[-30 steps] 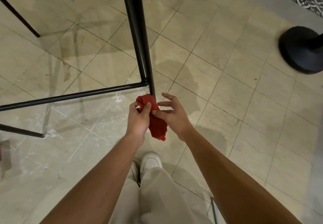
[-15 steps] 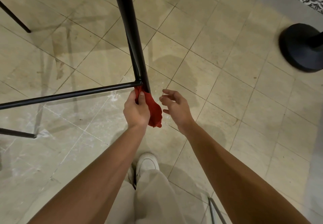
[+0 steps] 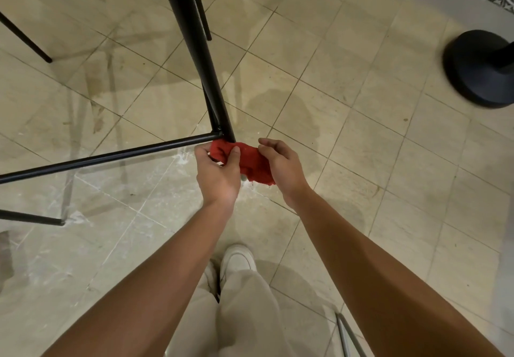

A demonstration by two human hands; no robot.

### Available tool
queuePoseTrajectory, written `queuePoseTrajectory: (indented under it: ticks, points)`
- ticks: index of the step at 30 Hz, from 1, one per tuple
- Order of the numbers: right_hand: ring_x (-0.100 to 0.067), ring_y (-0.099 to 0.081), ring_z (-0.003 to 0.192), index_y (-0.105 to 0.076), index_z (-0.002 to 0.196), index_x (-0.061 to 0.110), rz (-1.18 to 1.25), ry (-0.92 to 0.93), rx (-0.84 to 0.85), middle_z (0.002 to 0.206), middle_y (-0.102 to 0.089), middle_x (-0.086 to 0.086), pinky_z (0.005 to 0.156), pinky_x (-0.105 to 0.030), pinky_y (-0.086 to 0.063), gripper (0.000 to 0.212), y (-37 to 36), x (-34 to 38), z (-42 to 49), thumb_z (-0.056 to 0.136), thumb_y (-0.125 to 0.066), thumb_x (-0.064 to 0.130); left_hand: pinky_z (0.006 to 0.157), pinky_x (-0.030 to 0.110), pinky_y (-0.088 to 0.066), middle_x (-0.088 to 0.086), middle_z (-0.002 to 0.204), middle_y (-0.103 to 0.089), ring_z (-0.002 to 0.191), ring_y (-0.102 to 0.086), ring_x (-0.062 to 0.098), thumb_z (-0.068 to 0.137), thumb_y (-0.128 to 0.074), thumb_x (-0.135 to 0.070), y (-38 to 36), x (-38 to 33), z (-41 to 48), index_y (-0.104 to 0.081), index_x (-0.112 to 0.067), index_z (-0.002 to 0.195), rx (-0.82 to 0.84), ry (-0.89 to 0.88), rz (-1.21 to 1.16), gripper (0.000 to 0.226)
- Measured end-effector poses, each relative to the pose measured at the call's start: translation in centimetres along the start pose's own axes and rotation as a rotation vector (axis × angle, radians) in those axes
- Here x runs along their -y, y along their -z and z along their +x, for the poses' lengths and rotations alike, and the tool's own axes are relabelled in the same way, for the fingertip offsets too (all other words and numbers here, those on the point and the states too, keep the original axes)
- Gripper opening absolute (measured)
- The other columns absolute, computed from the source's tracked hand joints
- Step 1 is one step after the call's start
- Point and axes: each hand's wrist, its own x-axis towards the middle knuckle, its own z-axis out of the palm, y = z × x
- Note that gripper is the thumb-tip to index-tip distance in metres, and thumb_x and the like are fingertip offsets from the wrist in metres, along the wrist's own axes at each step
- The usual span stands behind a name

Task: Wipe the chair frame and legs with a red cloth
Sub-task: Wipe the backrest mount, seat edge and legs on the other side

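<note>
Red cloth point(image 3: 251, 162): lying bunched just below frame centre, at the 6 o'clock side of the frame joint, touching the foot of the near chair leg point(image 3: 194, 50). Whether it is wrapping right round the leg, I cannot tell.
Left hand point(image 3: 218, 173): pinching the cloth's left end, thumb pressing on top, fingers curling round behind it beside the leg.
Right hand point(image 3: 282, 167): gripping the cloth's right end, fingers curling over the fabric, at 3 o'clock from the left hand.
Change, right hand: half a second ago it was hovering apart from the cloth with fingers loosely spread; now it is closing on the fabric.
Change, cloth: earlier it was hanging down from the left hand alone; now it is stretching sideways between both hands.
Change, view: the leg is now slanting more toward 11 o'clock, and the hands are sitting nearer the floor.
Crossbar point(image 3: 111, 157): running from the joint out toward 8 o'clock, ending just beside the left hand.
Other legs: one thin black leg point(image 3: 26, 38) standing at 10 o'clock, another foot point(image 3: 30, 217) resting at 8 o'clock.
Tile floor point(image 3: 361, 134): beige, showing scuffs and pale smears near the joint.
Black round base point(image 3: 478, 70): sitting at 2 o'clock, well apart from the chair.
White shoe point(image 3: 237, 259): showing at 6 o'clock above beige trousers point(image 3: 242, 315).
</note>
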Motion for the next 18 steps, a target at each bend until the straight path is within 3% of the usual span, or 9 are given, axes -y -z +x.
queuePoseTrajectory:
  ticks: [2, 5, 7, 10, 13, 15, 18]
  points:
    - [-0.016, -0.061, 0.09, -0.062, 0.113, 0.02, -0.005, -0.007, -0.003, 0.109, -0.063, -0.004, 0.064, -0.021, -0.052, 0.023, 0.4, -0.3, 0.1, 0.092, -0.057, 0.025, 0.072, 0.033, -0.057, -0.005, 0.08, -0.055, 0.057, -0.062, -0.001, 0.088, -0.064, -0.013, -0.5, 0.5, 0.3, -0.041, -0.014, 0.101, 0.009, 0.04, 0.001, 0.026]
    - [-0.022, -0.063, 0.099, -0.063, 0.112, 0.025, -0.087, -0.013, 0.011, 0.112, -0.065, -0.004, 0.086, -0.037, -0.055, 0.024, 0.6, -1.0, 0.2, 0.089, -0.059, 0.031, 0.083, 0.044, -0.056, 0.001, 0.091, -0.062, 0.085, -0.066, 0.019, 0.085, -0.067, -0.015, -0.6, 1.2, 1.0, -0.045, -0.021, 0.097, 0.009, 0.12, 0.008, 0.026]
    - [-0.023, -0.064, 0.098, -0.063, 0.113, 0.026, -0.13, -0.018, 0.049, 0.11, -0.065, -0.003, 0.086, -0.041, -0.055, 0.026, 0.5, -1.3, 0.1, 0.088, -0.061, 0.034, 0.086, 0.046, -0.055, 0.005, 0.097, -0.064, 0.092, -0.066, 0.025, 0.084, -0.068, -0.016, -0.5, 1.3, 1.3, -0.046, -0.026, 0.09, 0.02, 0.163, 0.006, 0.025]
    - [-0.025, -0.067, 0.092, -0.061, 0.114, 0.027, -0.201, 0.001, 0.108, 0.107, -0.066, -0.003, 0.075, -0.035, -0.057, 0.03, 0.1, -1.3, -0.5, 0.087, -0.062, 0.04, 0.086, 0.043, -0.055, 0.008, 0.1, -0.065, 0.093, -0.066, 0.024, 0.085, -0.068, -0.02, 0.1, 1.1, 0.7, -0.048, -0.027, 0.086, 0.055, 0.191, -0.004, 0.021]
    - [-0.024, -0.068, 0.09, -0.063, 0.111, 0.035, -0.249, 0.08, 0.16, 0.103, -0.069, -0.001, 0.081, -0.04, -0.057, 0.026, -0.4, -1.0, -1.2, 0.086, -0.062, 0.045, 0.083, 0.041, -0.056, 0.01, 0.1, -0.066, 0.092, -0.066, 0.024, 0.087, -0.067, -0.024, 0.9, 0.9, 0.1, -0.052, -0.022, 0.087, 0.112, 0.169, -0.01, 0.015]
    - [-0.024, -0.068, 0.091, -0.063, 0.114, 0.039, -0.219, 0.121, 0.216, 0.105, -0.069, -0.002, 0.083, -0.042, -0.056, 0.025, -0.6, -0.6, -1.8, 0.089, -0.06, 0.04, 0.08, 0.037, -0.057, 0.011, 0.093, -0.065, 0.089, -0.066, 0.024, 0.089, -0.064, -0.026, 1.4, 0.4, -0.3, -0.056, -0.019, 0.087, 0.149, 0.151, -0.037, 0.011]
    - [-0.023, -0.066, 0.097, -0.058, 0.124, 0.033, -0.15, 0.117, 0.303, 0.11, -0.066, -0.004, 0.082, -0.034, -0.056, 0.034, -0.3, 0.1, -2.4, 0.09, -0.062, 0.03, 0.08, 0.032, -0.056, 0.009, 0.088, -0.069, 0.085, -0.068, 0.022, 0.093, -0.055, -0.036, 2.5, -0.6, -0.8, -0.064, -0.019, 0.088, 0.222, 0.138, -0.038, 0.021]
